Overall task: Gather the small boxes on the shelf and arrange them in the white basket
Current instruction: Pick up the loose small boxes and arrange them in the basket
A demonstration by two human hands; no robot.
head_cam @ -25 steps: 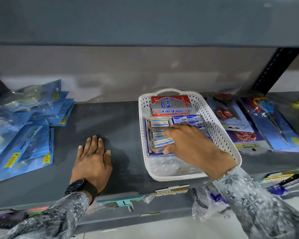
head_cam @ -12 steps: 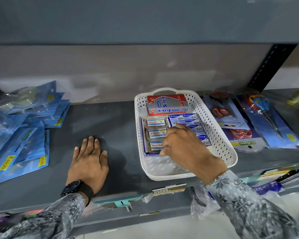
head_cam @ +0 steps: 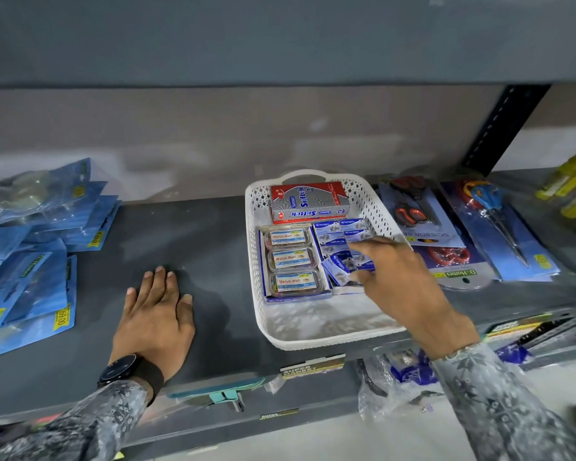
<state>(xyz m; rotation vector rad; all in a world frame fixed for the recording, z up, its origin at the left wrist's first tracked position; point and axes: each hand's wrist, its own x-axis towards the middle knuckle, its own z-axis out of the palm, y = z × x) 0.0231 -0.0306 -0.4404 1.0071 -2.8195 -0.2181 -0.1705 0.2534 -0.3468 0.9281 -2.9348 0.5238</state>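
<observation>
r hand (head_cam: 398, 277) has shifted since a sec ago: it was lying over the clear cases w/ white labels on the near-left of the stack, now it's moved to its own right side of the white basket (head_cam: 266, 314) and has one small blue box (head_cam: 338, 269) tipped up on edge, thumb under/near it and fingers (head_cam: 378, 242) spread over the top. looks like a loose pinch on that box, not a full clench; exact contact pts partly hidden by the hand.

l hand (head_cam: 155, 314) hasn't moved, flat palm-down on the grey shelf (head_cam: 197, 234), fingers relaxed, holding nothing, well apart from the basket on its right.

w/ the r hand out of the way, the three clear cases (head_cam: 291, 259) show in a neat column just left of it. blue boxes sit in rows under and beyond its fingertips. red softek box (head_cam: 308, 202) lies farthest from the hand, at the basket's back end.

meaning: gathering seems done, no loose small boxes seen on the open shelf btwn the hands. prob now at the tidy stage, seating the tilted blue box flat in its row. near end of basket, by the r wrist, is bare.

blue packets (head_cam: 30, 261) lie far left of the l hand, scissor packs (head_cam: 446, 234) just right of the basket; not part of this.
</observation>
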